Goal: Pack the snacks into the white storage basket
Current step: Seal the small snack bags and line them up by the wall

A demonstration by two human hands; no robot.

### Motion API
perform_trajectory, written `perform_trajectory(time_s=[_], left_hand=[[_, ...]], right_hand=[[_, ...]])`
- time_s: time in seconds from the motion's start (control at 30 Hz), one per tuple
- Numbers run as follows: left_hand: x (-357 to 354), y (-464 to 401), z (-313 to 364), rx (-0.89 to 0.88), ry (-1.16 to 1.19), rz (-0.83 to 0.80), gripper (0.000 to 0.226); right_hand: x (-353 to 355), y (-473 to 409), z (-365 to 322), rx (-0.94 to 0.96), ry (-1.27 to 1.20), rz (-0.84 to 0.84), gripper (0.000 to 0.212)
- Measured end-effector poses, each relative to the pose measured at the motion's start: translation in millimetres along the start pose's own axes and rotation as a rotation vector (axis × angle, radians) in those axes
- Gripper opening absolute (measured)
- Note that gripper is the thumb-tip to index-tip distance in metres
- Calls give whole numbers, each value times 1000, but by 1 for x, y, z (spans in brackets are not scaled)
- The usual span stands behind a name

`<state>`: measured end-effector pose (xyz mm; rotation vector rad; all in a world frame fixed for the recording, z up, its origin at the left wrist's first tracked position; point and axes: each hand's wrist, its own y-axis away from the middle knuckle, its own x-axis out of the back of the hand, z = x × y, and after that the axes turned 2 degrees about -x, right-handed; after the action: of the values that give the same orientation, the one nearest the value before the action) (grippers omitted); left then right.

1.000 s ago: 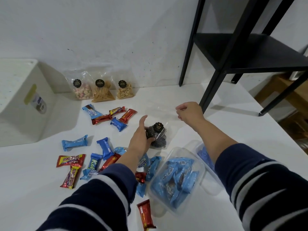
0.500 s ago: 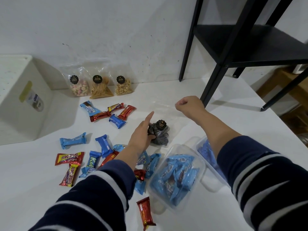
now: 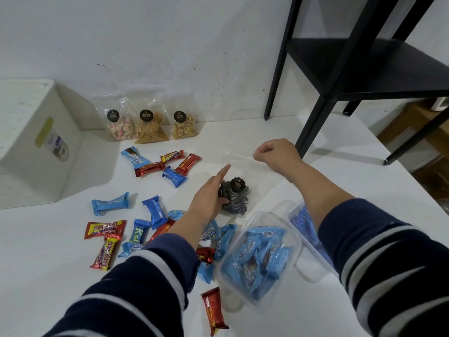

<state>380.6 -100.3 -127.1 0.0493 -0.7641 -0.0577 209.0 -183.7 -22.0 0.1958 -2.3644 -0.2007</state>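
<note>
Holding a clear bag of dark spiral snacks [image 3: 235, 196] with both hands; it lies flat on the white table [image 3: 279, 132]. Left hand [image 3: 211, 193] lies against the bag's lower left side, index finger pointing toward the wall, the remaining fingers curled around the snack bulge. Right hand [image 3: 274, 153] is closed, fingertips pinched together on the bag's transparent top edge.

Change over the last second: the right hand has drawn the top edge slightly up and away from the left, so the film now looks stretched flat between the two hands. The left index finger, half-curled a second ago, is now extended. The bag itself has barely moved on the table.

Judgement: this is straightening or getting purchase on the bag, ahead of a lift. No transfer yet.

Task state: white storage basket [image 3: 31, 152] sits at far left, lying on its side with a labelled wall facing the camera; its opening is not visible, so contents cannot be told. It is well apart from the hands.

Still outside it: three clear bags [image 3: 150, 125] leaning on the wall; loose wrapped bars [image 3: 155, 210] in blue, red and yellow scattered between basket and hands; a clear tub of blue packets [image 3: 257, 256] near the right forearm, with a second tub [image 3: 303, 222] partly hidden behind that arm.

Packing appears barely started.
</note>
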Motion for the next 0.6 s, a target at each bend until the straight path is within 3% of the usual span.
perform_trajectory(time_s=[0.6], left_hand=[[16, 0, 15, -94, -152, -26, 95]], right_hand=[[-1, 7, 8, 2, -89, 23, 7]])
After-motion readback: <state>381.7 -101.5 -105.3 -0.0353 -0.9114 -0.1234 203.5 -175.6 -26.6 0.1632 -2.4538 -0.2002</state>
